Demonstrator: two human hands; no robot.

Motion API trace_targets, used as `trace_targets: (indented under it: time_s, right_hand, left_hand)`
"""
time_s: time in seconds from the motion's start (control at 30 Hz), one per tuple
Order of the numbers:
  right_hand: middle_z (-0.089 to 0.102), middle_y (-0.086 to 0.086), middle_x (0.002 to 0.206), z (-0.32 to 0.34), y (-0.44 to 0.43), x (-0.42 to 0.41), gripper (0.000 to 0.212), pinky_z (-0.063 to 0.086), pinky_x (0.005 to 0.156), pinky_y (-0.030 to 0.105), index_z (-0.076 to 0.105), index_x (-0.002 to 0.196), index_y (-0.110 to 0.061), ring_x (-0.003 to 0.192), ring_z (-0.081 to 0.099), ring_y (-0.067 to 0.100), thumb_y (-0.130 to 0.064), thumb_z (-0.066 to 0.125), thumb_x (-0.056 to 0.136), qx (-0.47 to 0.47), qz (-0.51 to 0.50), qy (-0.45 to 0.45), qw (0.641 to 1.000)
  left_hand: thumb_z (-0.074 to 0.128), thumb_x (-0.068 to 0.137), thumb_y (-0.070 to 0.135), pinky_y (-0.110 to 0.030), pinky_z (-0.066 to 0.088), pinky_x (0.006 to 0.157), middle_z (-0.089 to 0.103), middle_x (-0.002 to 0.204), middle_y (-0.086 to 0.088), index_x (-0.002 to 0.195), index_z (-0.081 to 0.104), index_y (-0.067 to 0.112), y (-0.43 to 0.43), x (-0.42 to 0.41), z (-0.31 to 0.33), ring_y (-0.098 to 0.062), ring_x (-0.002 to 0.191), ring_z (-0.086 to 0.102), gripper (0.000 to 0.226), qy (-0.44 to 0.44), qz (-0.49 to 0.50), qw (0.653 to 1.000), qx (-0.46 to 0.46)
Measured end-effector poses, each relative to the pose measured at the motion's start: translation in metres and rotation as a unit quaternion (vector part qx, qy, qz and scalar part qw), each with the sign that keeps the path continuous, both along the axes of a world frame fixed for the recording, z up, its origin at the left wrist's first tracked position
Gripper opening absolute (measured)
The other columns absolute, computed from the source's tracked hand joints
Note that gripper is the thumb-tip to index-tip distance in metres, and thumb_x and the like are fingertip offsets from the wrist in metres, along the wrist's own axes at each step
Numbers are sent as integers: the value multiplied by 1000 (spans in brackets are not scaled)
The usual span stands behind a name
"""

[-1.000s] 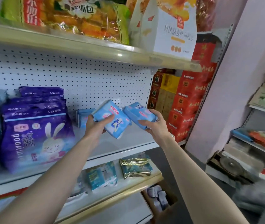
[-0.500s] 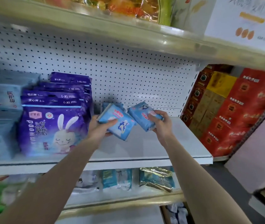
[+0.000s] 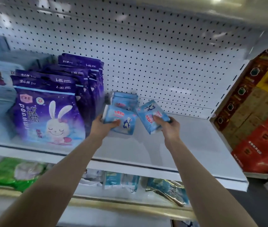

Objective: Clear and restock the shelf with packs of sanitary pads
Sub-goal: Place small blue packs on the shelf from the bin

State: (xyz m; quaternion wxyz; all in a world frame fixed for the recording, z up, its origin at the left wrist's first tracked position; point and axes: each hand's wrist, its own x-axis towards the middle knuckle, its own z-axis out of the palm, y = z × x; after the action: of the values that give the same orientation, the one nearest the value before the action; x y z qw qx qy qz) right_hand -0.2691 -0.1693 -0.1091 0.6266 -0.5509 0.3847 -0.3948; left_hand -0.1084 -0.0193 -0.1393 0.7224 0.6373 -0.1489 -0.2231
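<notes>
Blue packs (image 3: 121, 122) held; shelf (image 3: 195, 141) room rt.

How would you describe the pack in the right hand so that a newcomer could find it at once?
Find the white shelf, just right of the purple bunny bags. Light blue packs cluster there. The one meant is the rightmost pack, tilted and gripped by the right hand, with bare shelf on its right.

We see open shelf (image 3: 195, 145) surface to the right, bounded by stacked cartons (image 3: 259, 128) at its end. At left, purple packs (image 3: 48, 112) block the way, and a blue pack (image 3: 125, 99) stands against the pegboard (image 3: 162, 63) behind.
</notes>
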Motion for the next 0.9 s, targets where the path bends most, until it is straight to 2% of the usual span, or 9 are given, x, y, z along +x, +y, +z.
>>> trace_targets:
  time_s: [0.07, 0.13, 0.3, 0.4, 0.47, 0.63, 0.7, 0.8, 0.9]
  right_hand:
    - [67, 7, 83, -2, -6, 5, 19, 48, 58, 18, 65, 92, -4, 69, 60, 15, -12, 78, 80, -8, -4, -3, 1000]
    - [67, 3, 80, -8, -13, 12, 19, 47, 56, 15, 65, 90, -5, 66, 59, 11, -15, 78, 81, -4, -12, -5, 1000]
    - [67, 4, 81, -21, -25, 28, 20, 51, 68, 29, 61, 86, -11, 72, 62, 19, -11, 80, 78, 15, -20, -20, 1000]
    - [69, 9, 91, -28, -30, 33, 22, 51, 69, 32, 64, 96, -7, 80, 64, 25, -4, 77, 79, 34, -10, -38, 999]
    - [69, 12, 92, -33, -31, 34, 18, 49, 70, 34, 67, 97, -5, 80, 63, 27, -2, 74, 80, 38, 3, -38, 999]
    - [69, 14, 93, -39, -32, 34, 12, 52, 71, 34, 67, 90, -5, 81, 63, 27, -2, 73, 80, 41, -2, -43, 998]
    - [69, 13, 94, -39, -34, 35, 18, 52, 74, 31, 66, 94, -4, 82, 64, 25, -5, 76, 79, 34, -18, -40, 998]
    - [68, 9, 93, -36, -35, 35, 27, 52, 67, 22, 63, 101, -3, 78, 64, 20, -7, 77, 78, 25, -36, -27, 999]
    - [67, 11, 97, -38, -32, 36, 25, 55, 76, 32, 61, 96, -5, 83, 65, 24, -3, 77, 77, 41, -38, -29, 998]
  left_hand:
    - [81, 70, -5, -28, 54, 76, 65, 102, -14, 99, 56, 8, -9, 10, -5, -21, 80, 62, 40, -5, 3, 1000, 4]
    - [80, 71, -6, -22, 54, 66, 64, 100, -13, 92, 54, 11, -20, 20, -14, -18, 75, 61, 38, -13, 2, 1000, 16]
    - [77, 77, -3, -8, 46, 52, 59, 83, 3, 94, 53, 11, -40, 42, -19, -8, 69, 55, 32, -44, 7, 998, 47]
    - [81, 74, 3, -23, 49, 67, 60, 88, -1, 89, 51, 16, -51, 54, -28, -17, 80, 56, 36, -87, -4, 993, 82]
    - [83, 71, 3, -27, 46, 67, 58, 86, -2, 82, 46, 17, -55, 61, -34, -18, 81, 53, 41, -111, -3, 989, 96]
    - [80, 73, 1, -40, 51, 86, 62, 104, -6, 101, 49, 12, -60, 69, -40, -22, 93, 58, 44, -135, -9, 984, 112]
    - [79, 75, 1, -41, 51, 89, 62, 107, -6, 105, 50, 12, -63, 73, -41, -23, 96, 59, 43, -137, -13, 984, 113]
    - [78, 76, 1, -38, 50, 90, 62, 111, -6, 118, 52, 6, -68, 75, -39, -24, 100, 60, 49, -143, -15, 983, 115]
    - [77, 78, 4, -39, 49, 94, 61, 122, -11, 126, 49, 5, -70, 73, -43, -27, 111, 59, 55, -139, -17, 981, 135]
